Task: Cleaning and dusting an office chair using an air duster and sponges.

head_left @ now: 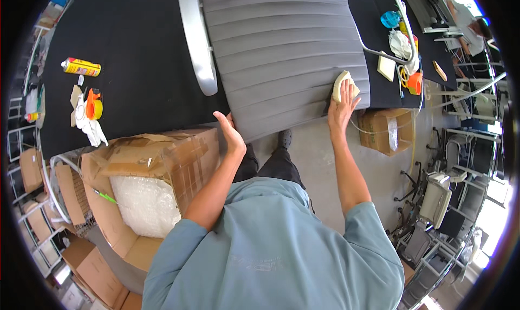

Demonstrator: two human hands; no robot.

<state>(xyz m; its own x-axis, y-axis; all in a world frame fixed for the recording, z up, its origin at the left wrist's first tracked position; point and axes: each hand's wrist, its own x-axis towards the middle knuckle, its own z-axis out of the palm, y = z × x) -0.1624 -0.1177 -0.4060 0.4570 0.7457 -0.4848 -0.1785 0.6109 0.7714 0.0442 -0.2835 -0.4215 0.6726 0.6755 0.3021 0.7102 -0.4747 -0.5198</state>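
Observation:
A grey office chair [281, 55] with ribbed upholstery lies on the black-covered table, its silver armrest [196, 39] along the left side. At the chair's lower left corner is my left hand [232, 134], thumb pointing up and apart, the other fingers partly hidden as they hold the edge. My right hand [342, 107] grips a cream sponge [341, 83] and presses it against the upholstery near the lower right corner. Another pale sponge [386, 67] rests on the table to the right.
To the left are a yellow spray can [81, 66], orange tape dispenser [93, 104] and white cloth [91, 121]. An open carton [189, 153] with bubble wrap stands below the table. On the right are a blue bottle [389, 19], a cardboard box [382, 131] and several chair frames.

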